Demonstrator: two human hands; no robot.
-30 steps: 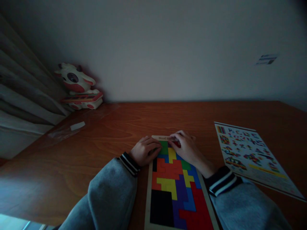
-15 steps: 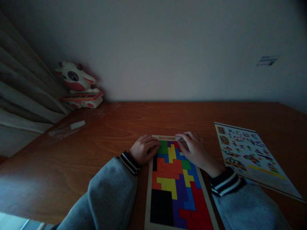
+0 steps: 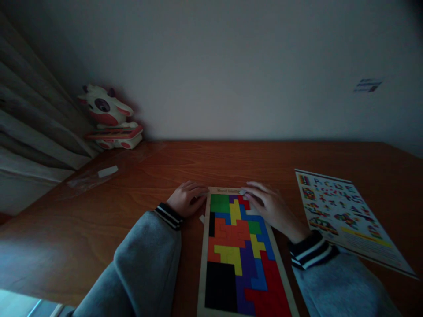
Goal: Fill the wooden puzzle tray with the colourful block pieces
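A wooden tray puzzle (image 3: 203, 259) of coloured, block-shaped pieces lies before me. Its pieces are red, blue, green, yellow, orange and purple, and bare black base shows at lower left and at the left edge. My left hand (image 3: 187, 199) rests at the upper left corner of the frame, fingers curved forward with a gap between thumb and fingers; nothing shows in it. Over the upper right corner, my right hand (image 3: 266, 207) pinches a small whitish piece (image 3: 243, 192) between thumb and fingertips, its kind too small to tell.
A printed sheet (image 3: 350, 215) of colourful figures lies to the right. At the far left stand a cow-shaped toy (image 3: 110, 116) and a clear plastic wrapper with a white label (image 3: 108, 171). A small white scrap (image 3: 202, 219) lies beside the tray's left edge. Curtains (image 3: 29, 119) hang at left.
My left hand has slid left off the green piece to the frame's edge, uncovering that piece and the white scrap. My right hand stays almost in place, still pinching the whitish piece.
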